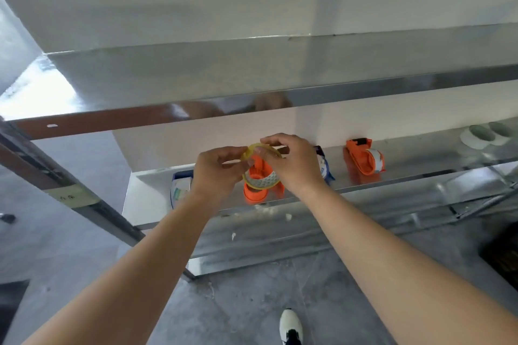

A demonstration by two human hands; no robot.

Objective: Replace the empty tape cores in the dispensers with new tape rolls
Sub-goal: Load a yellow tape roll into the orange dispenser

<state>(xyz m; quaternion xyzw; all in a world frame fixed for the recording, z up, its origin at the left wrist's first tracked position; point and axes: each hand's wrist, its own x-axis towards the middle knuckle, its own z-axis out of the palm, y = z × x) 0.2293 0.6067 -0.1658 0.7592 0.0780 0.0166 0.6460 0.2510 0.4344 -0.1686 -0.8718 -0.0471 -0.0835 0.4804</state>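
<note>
The steel shelf [420, 173] carries two orange dispensers. The far dispenser [364, 159] sits well off to the right, and the near dispenser [256, 193] stands at the front edge, under the hands. The left hand [215, 168] and right hand [294, 159] each pinch the rim of a yellow roll [263, 180] with curled fingers, one from either side. They hold it just over the near dispenser — likely to line its hole up with the hub.
</note>
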